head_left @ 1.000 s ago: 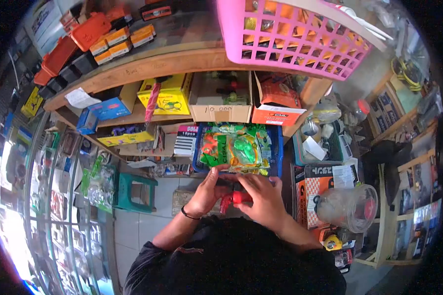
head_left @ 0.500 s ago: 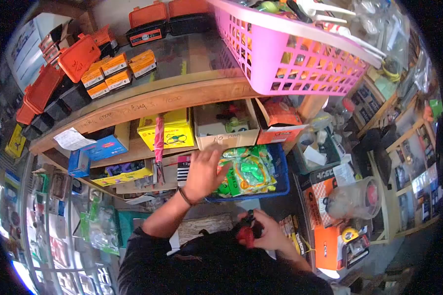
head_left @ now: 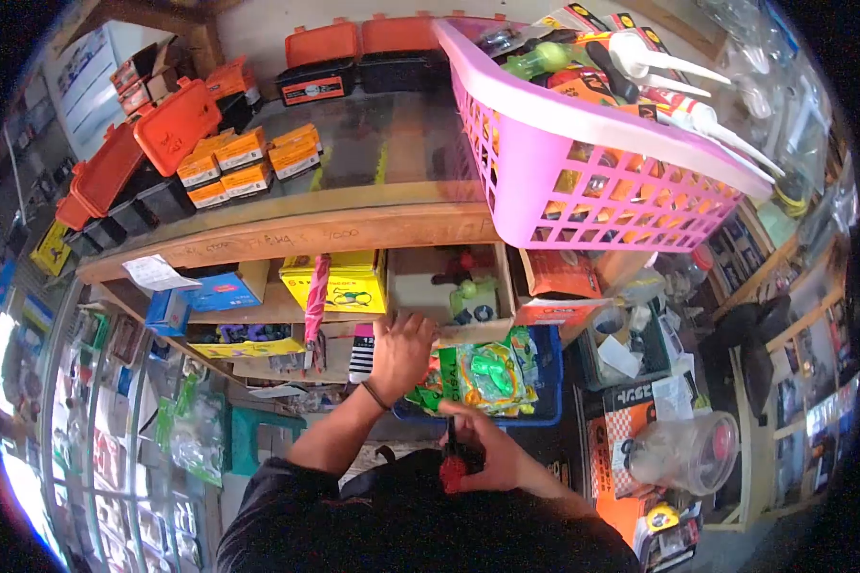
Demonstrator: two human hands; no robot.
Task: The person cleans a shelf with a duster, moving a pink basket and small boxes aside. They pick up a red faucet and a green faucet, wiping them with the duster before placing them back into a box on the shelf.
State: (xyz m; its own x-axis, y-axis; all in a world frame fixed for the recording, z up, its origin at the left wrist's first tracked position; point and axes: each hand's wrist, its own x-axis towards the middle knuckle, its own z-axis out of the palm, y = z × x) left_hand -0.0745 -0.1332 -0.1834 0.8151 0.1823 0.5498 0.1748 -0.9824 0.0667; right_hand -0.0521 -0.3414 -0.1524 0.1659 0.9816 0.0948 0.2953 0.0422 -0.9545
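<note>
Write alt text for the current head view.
A person's left hand grips the front edge of an open cardboard box on a wooden shelf, while the right hand holds a red and black item. A pink basket stands above.

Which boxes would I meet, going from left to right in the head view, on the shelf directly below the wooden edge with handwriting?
Blue box → yellow box → open cardboard box → red-orange box.
</note>
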